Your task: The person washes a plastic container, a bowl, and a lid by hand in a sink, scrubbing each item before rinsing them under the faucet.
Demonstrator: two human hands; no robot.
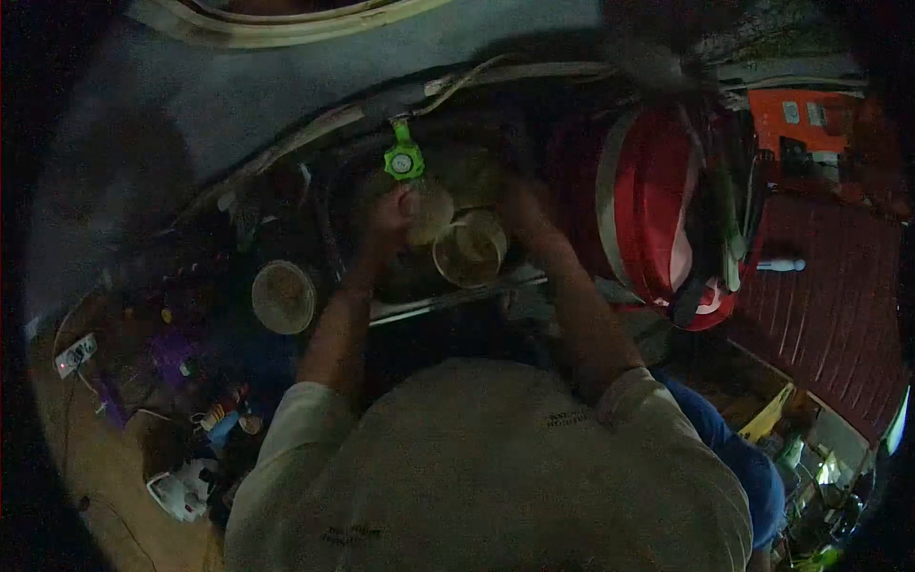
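In dim light, my left hand (393,217) is at the left side of a pale round item (431,214), below a bright green tap-like knob (403,162). Its fingers look curled round the item's edge, though blur softens them. A clear round bowl or container (469,250) sits just right of and below that item. My right hand (524,205) is over the right part of the dark basin (419,310); its fingers are smeared and dark, so what they hold cannot be made out.
A round lid-like disc (284,297) lies left of the basin. To the right stands a red and white bag-like object (648,205), with an orange box (801,124) and a dark red ribbed surface (834,315) beyond. A power strip (76,356) is at far left.
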